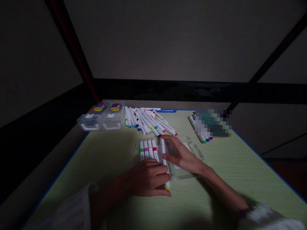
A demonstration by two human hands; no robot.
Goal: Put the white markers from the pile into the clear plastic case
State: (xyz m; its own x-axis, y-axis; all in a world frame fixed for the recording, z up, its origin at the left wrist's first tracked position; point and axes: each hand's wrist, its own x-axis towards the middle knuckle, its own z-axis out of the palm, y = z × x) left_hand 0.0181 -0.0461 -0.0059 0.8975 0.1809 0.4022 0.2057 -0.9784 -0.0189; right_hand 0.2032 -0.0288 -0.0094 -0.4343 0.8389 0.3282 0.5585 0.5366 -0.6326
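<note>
A white marker (163, 147) with a yellow end slants between my two hands over an open clear plastic case (133, 154). My left hand (148, 178) curls round its lower part, and the yellow end shows between the fingers and thumb. On the upper part, the thumb and a finger of my right hand (183, 157) press against it. Several white markers (148, 149) with green, purple, pink and red bands lie side by side in the left half of the case, their lower ends hidden by my left hand. The transparent right half lies beneath my right hand.
A loose heap of markers (148, 121) lies behind the case. Two closed clear cases (102, 116) with handles stand at the back left. More markers (203, 138) lie at the back right beside a pixelated flat item (212, 123). The pale table (102, 153) has blue edges.
</note>
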